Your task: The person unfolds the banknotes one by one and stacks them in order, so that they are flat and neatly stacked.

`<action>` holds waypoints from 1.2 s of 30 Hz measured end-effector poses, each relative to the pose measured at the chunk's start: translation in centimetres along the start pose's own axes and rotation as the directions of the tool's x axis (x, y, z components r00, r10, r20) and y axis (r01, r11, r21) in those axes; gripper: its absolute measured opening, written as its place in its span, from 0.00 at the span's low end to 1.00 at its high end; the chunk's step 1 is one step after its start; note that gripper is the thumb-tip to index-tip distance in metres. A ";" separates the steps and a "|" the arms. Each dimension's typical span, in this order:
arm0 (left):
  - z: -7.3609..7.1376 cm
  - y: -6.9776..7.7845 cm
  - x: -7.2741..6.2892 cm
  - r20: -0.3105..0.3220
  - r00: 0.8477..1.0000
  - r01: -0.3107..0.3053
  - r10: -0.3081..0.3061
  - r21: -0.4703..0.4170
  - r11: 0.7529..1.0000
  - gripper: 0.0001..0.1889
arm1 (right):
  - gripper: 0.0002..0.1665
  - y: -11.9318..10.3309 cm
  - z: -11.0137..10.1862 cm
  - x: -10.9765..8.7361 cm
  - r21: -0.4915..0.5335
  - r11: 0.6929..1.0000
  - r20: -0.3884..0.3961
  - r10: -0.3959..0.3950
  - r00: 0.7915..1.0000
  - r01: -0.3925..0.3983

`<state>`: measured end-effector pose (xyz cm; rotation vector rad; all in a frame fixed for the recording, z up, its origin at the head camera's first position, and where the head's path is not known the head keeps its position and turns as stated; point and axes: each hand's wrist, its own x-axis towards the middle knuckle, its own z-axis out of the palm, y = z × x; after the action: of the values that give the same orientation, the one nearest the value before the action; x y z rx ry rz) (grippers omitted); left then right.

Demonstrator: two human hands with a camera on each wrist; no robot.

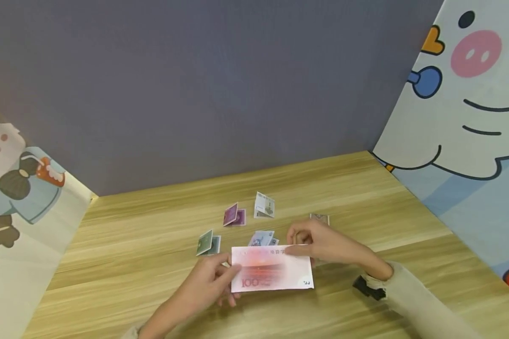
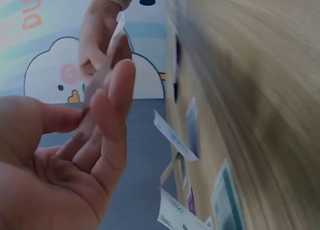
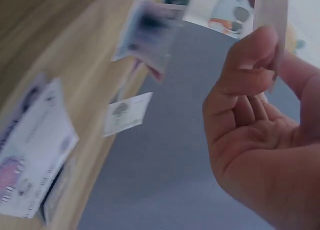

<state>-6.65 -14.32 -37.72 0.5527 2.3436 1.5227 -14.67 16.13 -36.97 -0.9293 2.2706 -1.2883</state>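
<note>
A pink-red banknote (image 1: pixel 271 278) marked 100 is held flat above the table, its printed face upward in the head view. My left hand (image 1: pixel 205 280) pinches its left end, thumb on top and fingers beneath. At the upper right edge, my right hand (image 1: pixel 322 240) grips the note between thumb and curled fingers. Just behind the note stands a folded blue banknote (image 1: pixel 260 238), partly covered by it. The left wrist view shows the held banknote (image 2: pixel 102 75) nearly edge-on, between the thumb and fingers.
More folded banknotes stand on the wooden table (image 1: pixel 144 226): a green one (image 1: pixel 205 243), a purple one (image 1: pixel 231 214) and a pale one (image 1: pixel 265 204). A brownish note (image 1: pixel 320 218) lies behind my right hand. A grey panel (image 1: pixel 220 94) rises behind; cartoon-printed walls flank the table.
</note>
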 end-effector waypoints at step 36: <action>4.8 -1.9 -0.9 0.232 0.927 -0.356 0.296 0.796 0.489 0.24 | 0.06 2.7 4.6 1.2 -0.416 0.909 -0.006 -0.030 1.000 0.025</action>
<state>-4.06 -11.59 -41.37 1.3024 2.9260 0.3088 -13.74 13.48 -41.63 -1.0944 2.6050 -0.8275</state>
